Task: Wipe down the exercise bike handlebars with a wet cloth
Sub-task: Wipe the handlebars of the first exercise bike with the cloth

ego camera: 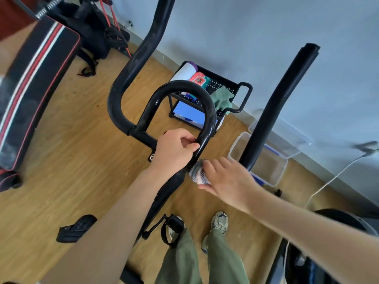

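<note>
The black exercise bike handlebars [184, 87] form a glossy centre loop, with a long left bar [143, 48] rising away and a padded right bar [276, 107] standing upright. My left hand [174, 150] grips the crossbar at the base of the loop. My right hand [227, 179] holds a bunched blue-and-white cloth [198, 173] pressed against the bar just below the loop's right end. The cloth is partly hidden under my fingers.
A black wire cart [244, 95] with a green cloth and packets stands behind the handlebars by the wall. A clear plastic tub [272, 171] sits on the wooden floor at right. A striped weight bench [34, 78] is at left. Pedals and my feet are below.
</note>
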